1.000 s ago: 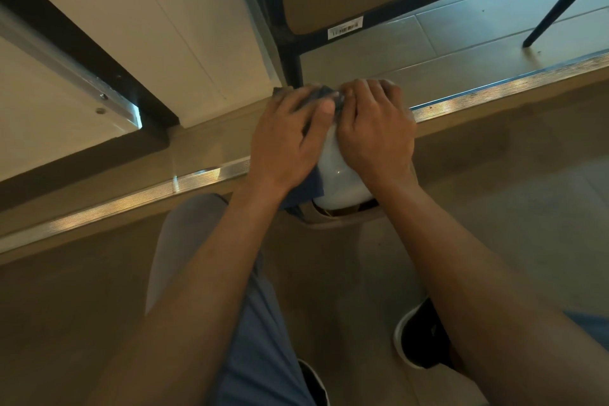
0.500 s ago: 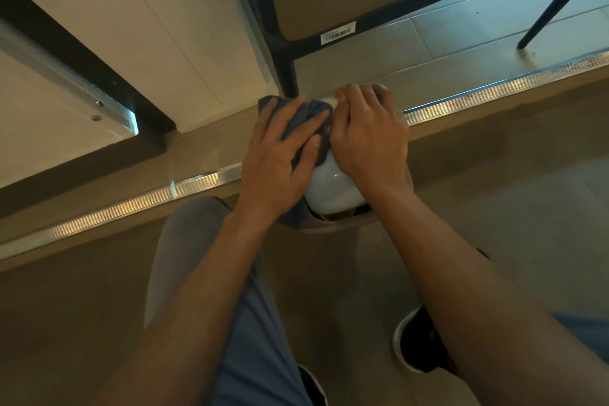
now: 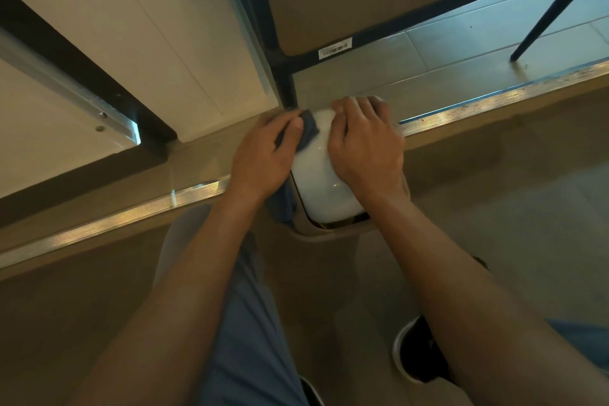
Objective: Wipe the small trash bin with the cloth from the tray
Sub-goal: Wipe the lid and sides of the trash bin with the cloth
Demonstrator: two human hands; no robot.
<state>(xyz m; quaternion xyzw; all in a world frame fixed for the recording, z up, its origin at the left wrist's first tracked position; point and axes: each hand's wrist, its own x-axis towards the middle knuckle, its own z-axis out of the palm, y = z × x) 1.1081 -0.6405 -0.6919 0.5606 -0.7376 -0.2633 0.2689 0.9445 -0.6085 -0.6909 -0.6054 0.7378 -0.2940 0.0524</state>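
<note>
Grey floor tiles (image 3: 461, 53) run behind a ribbed metal threshold strip (image 3: 478, 112); against that strip stands the small trash bin (image 3: 316, 181), a glossy white rounded lid over a beige body; its inside cannot be seen; the left hand (image 3: 263, 158) curls round a dark blue cloth (image 3: 308, 132), soft and crumpled, pressed to the lid's left side; the right hand (image 3: 365, 145) grips the lid's far right edge, fingers curled over.

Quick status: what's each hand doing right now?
Left hand: holds the cloth against the trash bin.
Right hand: curled over the bin's top, steadying it.
</note>
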